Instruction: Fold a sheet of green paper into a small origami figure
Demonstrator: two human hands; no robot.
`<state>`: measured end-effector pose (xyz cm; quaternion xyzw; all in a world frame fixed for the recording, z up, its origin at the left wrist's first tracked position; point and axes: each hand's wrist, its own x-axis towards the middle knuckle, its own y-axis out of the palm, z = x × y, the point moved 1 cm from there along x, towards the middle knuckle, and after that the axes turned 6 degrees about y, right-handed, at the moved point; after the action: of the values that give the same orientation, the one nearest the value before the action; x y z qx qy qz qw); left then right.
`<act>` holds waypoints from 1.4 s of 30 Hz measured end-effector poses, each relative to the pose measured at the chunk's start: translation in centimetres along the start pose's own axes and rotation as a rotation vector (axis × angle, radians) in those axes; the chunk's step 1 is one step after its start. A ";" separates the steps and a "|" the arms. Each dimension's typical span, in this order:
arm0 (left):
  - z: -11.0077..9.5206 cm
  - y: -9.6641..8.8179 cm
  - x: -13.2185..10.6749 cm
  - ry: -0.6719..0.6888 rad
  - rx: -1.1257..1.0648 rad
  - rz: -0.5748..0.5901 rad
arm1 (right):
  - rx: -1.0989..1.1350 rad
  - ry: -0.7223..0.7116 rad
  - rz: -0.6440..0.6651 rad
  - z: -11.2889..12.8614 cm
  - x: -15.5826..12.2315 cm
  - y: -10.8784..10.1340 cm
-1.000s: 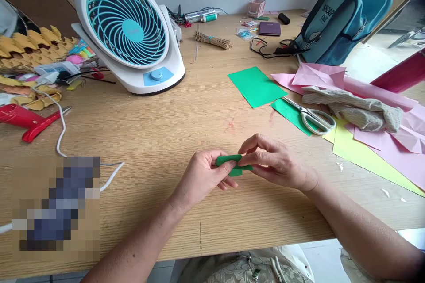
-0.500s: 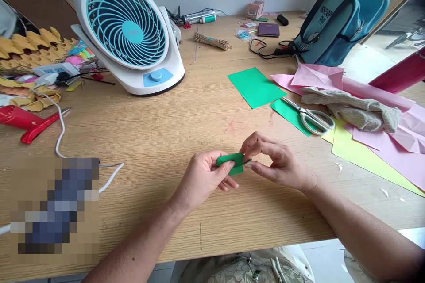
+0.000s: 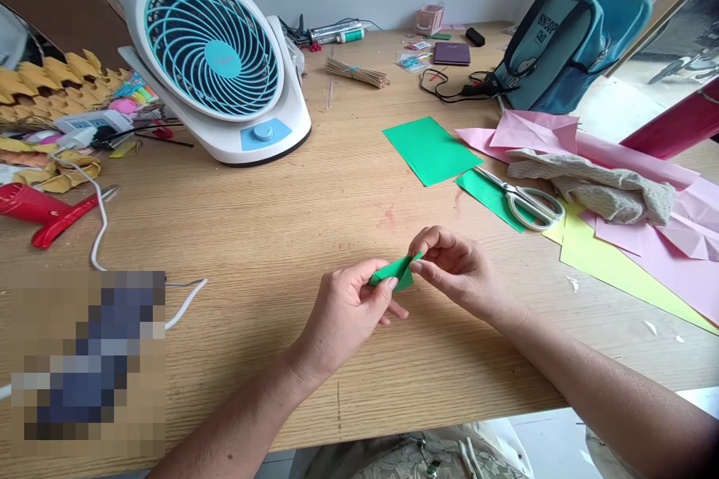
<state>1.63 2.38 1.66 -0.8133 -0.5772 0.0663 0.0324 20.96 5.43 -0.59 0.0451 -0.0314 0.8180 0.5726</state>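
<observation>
A small folded piece of green paper (image 3: 400, 269) is held between both hands above the wooden table. My left hand (image 3: 351, 307) pinches its left part, thumb on top and fingers underneath. With thumb and forefinger, my right hand (image 3: 457, 266) grips the paper's right end, which is bent upward. Beyond the hands lies a flat green sheet (image 3: 431, 151). White-handled scissors (image 3: 533, 208) rest on a second green piece (image 3: 487, 198) to the right.
A white and blue fan (image 3: 225, 60) stands at the back left. Pink paper (image 3: 533, 132), yellow paper (image 3: 607, 269) and a grey glove (image 3: 607, 183) lie at right, near a teal backpack (image 3: 556, 52). A white cable (image 3: 101, 224) runs along the left. The table edge is close to me.
My right hand has lifted the green paper's right end slightly, and the paper is now tilted and more bent. Both hands keep their grip. The view has shifted a little.
</observation>
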 end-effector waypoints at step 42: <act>1.2 0.6 0.3 0.025 -0.019 -0.068 | -0.043 0.047 -0.082 0.1 -0.3 0.9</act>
<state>2.10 2.47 0.36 -0.7941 -0.6047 0.0496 0.0344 20.19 4.85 -0.52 0.0150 -0.0337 0.7938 0.6070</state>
